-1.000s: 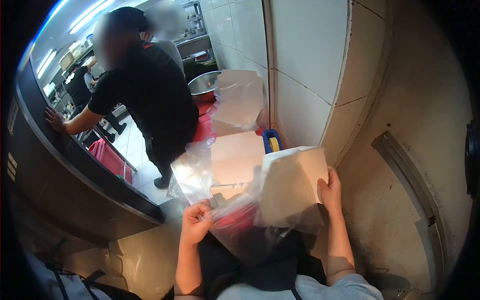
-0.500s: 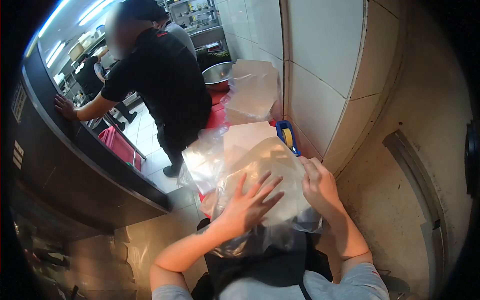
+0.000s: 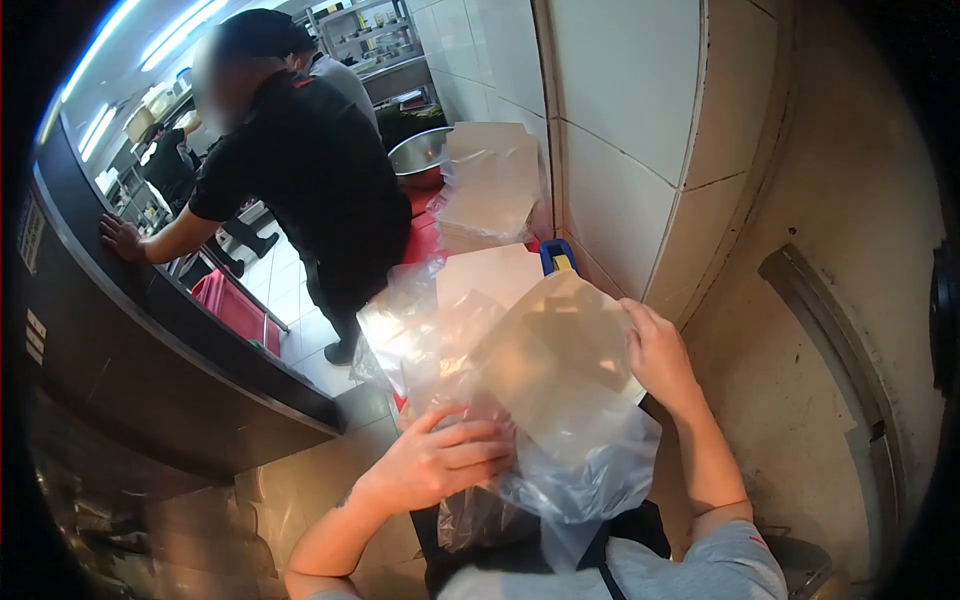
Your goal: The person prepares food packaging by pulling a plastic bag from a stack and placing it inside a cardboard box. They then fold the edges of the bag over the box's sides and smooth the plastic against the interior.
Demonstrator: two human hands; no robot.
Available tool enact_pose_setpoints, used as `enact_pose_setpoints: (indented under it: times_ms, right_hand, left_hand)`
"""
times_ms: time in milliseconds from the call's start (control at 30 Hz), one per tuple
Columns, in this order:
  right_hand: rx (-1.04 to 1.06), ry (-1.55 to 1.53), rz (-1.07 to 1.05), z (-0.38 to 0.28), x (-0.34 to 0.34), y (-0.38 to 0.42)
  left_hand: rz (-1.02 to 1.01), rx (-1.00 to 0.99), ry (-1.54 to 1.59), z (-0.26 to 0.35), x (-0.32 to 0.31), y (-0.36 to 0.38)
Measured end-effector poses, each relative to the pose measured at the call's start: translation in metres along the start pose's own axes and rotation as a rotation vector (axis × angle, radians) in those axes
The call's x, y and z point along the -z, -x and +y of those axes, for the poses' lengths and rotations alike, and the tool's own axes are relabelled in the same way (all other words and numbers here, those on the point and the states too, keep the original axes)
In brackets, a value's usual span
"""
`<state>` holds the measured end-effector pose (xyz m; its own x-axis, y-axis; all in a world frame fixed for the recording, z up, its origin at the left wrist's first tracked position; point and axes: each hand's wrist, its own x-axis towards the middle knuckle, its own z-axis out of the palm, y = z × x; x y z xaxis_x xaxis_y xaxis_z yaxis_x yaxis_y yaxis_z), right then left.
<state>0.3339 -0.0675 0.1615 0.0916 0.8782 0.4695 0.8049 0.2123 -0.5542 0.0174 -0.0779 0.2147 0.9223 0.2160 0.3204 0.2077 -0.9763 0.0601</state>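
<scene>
A flat beige cardboard sheet (image 3: 550, 350) lies tilted in front of me, with a clear plastic bag (image 3: 590, 480) around it, its loose end crumpled toward my body. My right hand (image 3: 660, 355) pinches the sheet's right edge through the film. At the lower left, my left hand (image 3: 445, 460) has its fingers curled over bunched plastic. Under and beyond these is another light cardboard sheet (image 3: 485, 273), with more loose clear film (image 3: 395, 325) to its left. A blue tape dispenser (image 3: 556, 256) shows partly behind the sheet's upper edge.
A plastic-covered cardboard stack (image 3: 490, 185) stands farther back on a red surface (image 3: 422, 240), beside a steel bowl (image 3: 418, 152). A tiled wall (image 3: 625, 100) rises on the right. A co-worker in black (image 3: 310, 160) stands at left, hand on a dark partition (image 3: 170, 340). A pink bin (image 3: 235, 310) is beyond.
My left hand has gone from spread flat on the sheet to curled over plastic lower left. The bagged sheet is turned and shifted right, partly covering the tape dispenser. My right hand still holds its edge.
</scene>
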Motion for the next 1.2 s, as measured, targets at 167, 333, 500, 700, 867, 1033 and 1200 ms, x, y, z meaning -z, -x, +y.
enact_pose_setpoints:
  times_ms: [167, 333, 500, 700, 867, 1033, 1200]
  right_hand:
    - [-0.064, -0.122, -0.087, 0.017, 0.003, -0.002]
    - [-0.096, 0.002, 0.101, 0.085, 0.022, 0.003]
    - [-0.207, -0.049, 0.143, 0.107, 0.034, 0.020]
    - [-0.480, -0.248, 0.348, 0.194, 0.002, 0.083]
    - [-1.055, -0.264, 0.352, 0.308, -0.090, 0.245]
    - [-1.706, -0.534, 0.132, 0.275, -0.124, 0.319]
    - [-1.735, -0.581, 0.103, 0.300, -0.140, 0.317]
  left_hand:
    - [0.030, 0.045, 0.024, 0.017, 0.013, 0.017]
    - [0.114, 0.180, 0.102, 0.034, 0.039, 0.042]
    - [0.197, 0.321, 0.169, 0.029, 0.040, 0.056]
    - [0.308, 0.493, 0.228, 0.036, 0.031, 0.055]
    - [0.164, 0.304, 0.239, 0.022, 0.034, 0.063]
    - [0.168, 0.399, 0.256, 0.025, 0.028, 0.052]
    - [0.219, 0.554, 0.251, 0.032, 0.018, 0.048]
